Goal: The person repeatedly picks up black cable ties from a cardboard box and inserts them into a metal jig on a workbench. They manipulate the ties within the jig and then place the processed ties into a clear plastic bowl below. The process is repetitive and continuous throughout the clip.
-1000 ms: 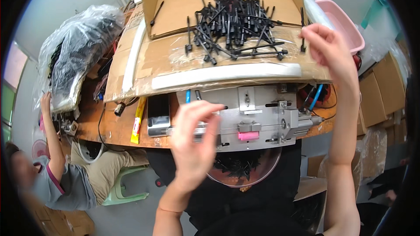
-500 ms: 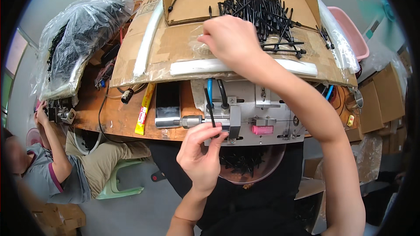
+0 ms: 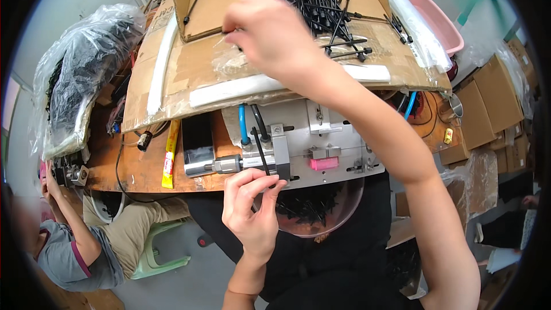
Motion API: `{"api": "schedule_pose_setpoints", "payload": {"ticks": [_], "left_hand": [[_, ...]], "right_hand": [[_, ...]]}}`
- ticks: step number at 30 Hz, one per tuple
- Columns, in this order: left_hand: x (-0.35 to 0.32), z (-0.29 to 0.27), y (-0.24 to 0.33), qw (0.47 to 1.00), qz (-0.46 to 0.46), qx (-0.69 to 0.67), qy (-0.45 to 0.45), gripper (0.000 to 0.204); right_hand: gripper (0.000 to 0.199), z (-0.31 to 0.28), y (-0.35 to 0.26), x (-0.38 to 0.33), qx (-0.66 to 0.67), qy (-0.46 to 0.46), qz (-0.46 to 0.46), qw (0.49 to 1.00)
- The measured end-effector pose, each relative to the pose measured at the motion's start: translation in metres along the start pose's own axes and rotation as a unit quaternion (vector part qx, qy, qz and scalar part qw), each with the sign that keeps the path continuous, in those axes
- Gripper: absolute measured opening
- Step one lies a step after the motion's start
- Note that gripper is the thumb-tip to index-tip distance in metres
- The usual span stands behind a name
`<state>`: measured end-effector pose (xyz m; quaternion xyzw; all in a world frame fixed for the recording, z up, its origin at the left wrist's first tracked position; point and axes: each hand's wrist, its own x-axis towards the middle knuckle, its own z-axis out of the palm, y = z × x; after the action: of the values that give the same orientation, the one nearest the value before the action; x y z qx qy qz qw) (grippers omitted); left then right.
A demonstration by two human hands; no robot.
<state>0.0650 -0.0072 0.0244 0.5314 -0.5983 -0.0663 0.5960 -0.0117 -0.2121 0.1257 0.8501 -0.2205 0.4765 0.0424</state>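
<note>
My left hand (image 3: 251,212) pinches a slim black plastic rod (image 3: 259,148) between thumb and fingertips. The rod tilts up in front of a metal clamp block (image 3: 280,152) on the bench fixture. My right hand (image 3: 275,37) is raised over the cardboard sheet, left of a heap of black rods (image 3: 321,8) with thicker ends. Its fingers are curled together and slightly blurred; whatever they hold is hidden. The heap lies at the mouth of a cardboard box (image 3: 224,0), and a few loose rods lie around it.
A pink block (image 3: 324,163) sits on the metal base plate (image 3: 350,175). Under the bench edge, a clear bowl (image 3: 295,232) holds black pieces. A phone (image 3: 198,143) and a yellow tube (image 3: 170,155) lie to the left. Beyond them another person (image 3: 74,247) sits working.
The whole view has shifted, moving the bench a little left in the picture. My right hand has moved slightly left, away from the heap. My left hand still pinches the rod.
</note>
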Motion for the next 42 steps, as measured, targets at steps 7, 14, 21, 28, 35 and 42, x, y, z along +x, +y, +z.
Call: {"api": "schedule_pose_setpoints", "payload": {"ticks": [7, 14, 21, 28, 35, 42], "left_hand": [[-0.005, 0.023, 0.022, 0.988, 0.138, 0.027, -0.059, 0.055], [-0.009, 0.042, 0.035, 0.974, 0.178, 0.016, -0.137, 0.056], [-0.011, 0.043, 0.041, 0.972, 0.163, 0.008, -0.171, 0.058], [-0.007, 0.032, 0.04, 0.943, 0.077, -0.136, -0.294, 0.054], [-0.031, 0.029, 0.046, 0.97, 0.056, -0.011, -0.238, 0.057], [-0.041, 0.058, 0.017, 0.93, 0.103, 0.215, -0.28, 0.067]], "right_hand": [[0.019, -0.105, -0.045, -0.106, 0.529, -0.049, 0.477, 0.7], [0.01, -0.132, -0.046, -0.14, 0.527, 0.024, 0.533, 0.661], [0.016, -0.144, -0.042, -0.151, 0.567, 0.018, 0.545, 0.618], [0.009, -0.171, -0.032, -0.134, 0.487, -0.135, 0.531, 0.68], [0.01, -0.142, -0.049, -0.15, 0.449, -0.092, 0.526, 0.717], [0.015, -0.142, -0.067, -0.176, 0.326, 0.066, 0.503, 0.798]]}}
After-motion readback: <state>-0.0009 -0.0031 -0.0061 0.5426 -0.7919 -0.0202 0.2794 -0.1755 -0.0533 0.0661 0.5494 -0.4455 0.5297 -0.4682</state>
